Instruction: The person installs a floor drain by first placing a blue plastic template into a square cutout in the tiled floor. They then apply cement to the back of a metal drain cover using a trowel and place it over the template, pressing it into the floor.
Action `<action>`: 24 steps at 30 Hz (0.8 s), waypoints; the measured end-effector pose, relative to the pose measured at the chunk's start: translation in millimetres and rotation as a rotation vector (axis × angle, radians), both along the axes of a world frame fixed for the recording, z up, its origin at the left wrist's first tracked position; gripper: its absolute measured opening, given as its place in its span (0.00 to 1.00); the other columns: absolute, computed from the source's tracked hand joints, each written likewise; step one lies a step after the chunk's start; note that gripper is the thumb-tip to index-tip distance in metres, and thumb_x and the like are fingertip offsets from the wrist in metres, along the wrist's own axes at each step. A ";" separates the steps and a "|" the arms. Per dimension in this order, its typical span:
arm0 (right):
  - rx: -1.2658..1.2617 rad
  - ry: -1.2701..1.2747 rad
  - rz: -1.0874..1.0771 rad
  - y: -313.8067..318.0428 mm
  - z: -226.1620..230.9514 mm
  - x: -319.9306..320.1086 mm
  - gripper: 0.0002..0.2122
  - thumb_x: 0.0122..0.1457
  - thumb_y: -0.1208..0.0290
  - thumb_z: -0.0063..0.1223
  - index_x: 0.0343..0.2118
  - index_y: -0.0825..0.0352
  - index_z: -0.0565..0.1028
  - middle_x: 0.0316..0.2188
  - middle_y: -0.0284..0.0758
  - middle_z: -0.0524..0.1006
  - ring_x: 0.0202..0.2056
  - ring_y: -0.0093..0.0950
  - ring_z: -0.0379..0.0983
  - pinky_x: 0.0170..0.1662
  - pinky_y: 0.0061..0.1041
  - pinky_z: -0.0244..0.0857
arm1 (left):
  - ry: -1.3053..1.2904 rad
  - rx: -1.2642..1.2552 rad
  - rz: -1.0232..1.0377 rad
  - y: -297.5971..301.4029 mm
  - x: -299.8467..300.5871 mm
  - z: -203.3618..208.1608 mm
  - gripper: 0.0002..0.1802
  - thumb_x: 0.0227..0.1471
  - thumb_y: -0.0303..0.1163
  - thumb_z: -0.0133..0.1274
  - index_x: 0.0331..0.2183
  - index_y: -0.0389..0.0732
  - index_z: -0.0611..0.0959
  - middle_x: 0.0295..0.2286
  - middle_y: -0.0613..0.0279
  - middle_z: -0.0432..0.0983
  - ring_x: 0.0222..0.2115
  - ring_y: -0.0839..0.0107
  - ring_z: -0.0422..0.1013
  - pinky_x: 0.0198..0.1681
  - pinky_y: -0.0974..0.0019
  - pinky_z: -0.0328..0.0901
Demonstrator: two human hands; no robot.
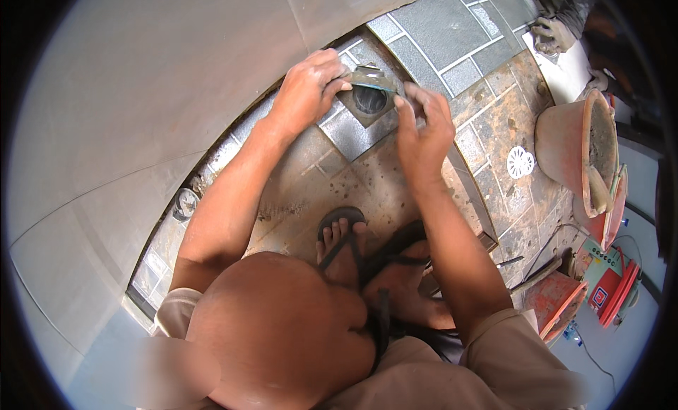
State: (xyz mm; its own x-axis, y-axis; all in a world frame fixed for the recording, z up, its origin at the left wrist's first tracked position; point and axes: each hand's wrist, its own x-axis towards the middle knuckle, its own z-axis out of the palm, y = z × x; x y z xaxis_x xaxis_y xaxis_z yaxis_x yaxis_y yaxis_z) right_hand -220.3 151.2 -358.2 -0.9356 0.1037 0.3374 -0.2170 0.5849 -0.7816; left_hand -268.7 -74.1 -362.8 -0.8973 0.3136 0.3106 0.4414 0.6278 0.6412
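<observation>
My left hand pinches the left end of a thin, flat grey piece with a bluish edge. At its right end, the curled fingers of my right hand hold the other tip. The piece is tilted and hangs over a round dark drain hole, set in a square opening among grey floor tiles. Whether the piece is tile or metal, I cannot make out. Part of the hole's far rim is hidden behind it.
A pale wall runs along the left. To the right are a white drain cover, a mortar bucket, a tipped red bucket and a red-green box. A co-worker's gloved hand is at upper right. A small round container stands by the wall.
</observation>
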 end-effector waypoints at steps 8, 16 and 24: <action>-0.903 -0.695 -0.121 -3.1 -72.0 29.3 0.21 0.66 0.81 0.58 0.61 0.84 0.71 0.46 0.41 0.83 0.45 0.27 0.80 0.48 0.25 0.77 | 0.050 0.080 0.091 -2.9 32.1 2.3 0.08 0.51 0.22 0.68 0.35 0.35 0.86 0.31 0.55 0.79 0.33 0.55 0.77 0.38 0.56 0.71; -1.046 -0.659 0.006 -10.4 -73.0 17.8 0.10 0.69 0.81 0.55 0.51 0.75 0.76 0.46 0.41 0.83 0.46 0.28 0.82 0.55 0.27 0.77 | -0.031 0.228 0.146 16.0 64.0 -5.5 0.07 0.50 0.20 0.67 0.34 0.34 0.87 0.29 0.56 0.78 0.30 0.59 0.76 0.35 0.59 0.71; -0.101 -0.446 -0.003 11.9 -64.5 -12.0 0.15 0.66 0.73 0.62 0.50 0.80 0.81 0.44 0.50 0.85 0.41 0.37 0.83 0.49 0.31 0.75 | -0.677 0.903 0.563 47.8 73.7 -54.6 0.01 0.56 0.18 0.64 0.32 0.31 0.86 0.24 0.62 0.80 0.22 0.74 0.74 0.27 0.70 0.68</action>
State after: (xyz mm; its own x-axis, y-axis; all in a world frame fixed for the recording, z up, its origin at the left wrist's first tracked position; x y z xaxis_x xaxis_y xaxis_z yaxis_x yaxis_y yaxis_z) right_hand -232.3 163.2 -422.6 -0.9869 0.1180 -0.1104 0.1552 0.5011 -0.8514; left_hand -195.0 -26.2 -417.4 -0.9002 -0.2470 -0.3588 -0.3282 -0.1569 0.9315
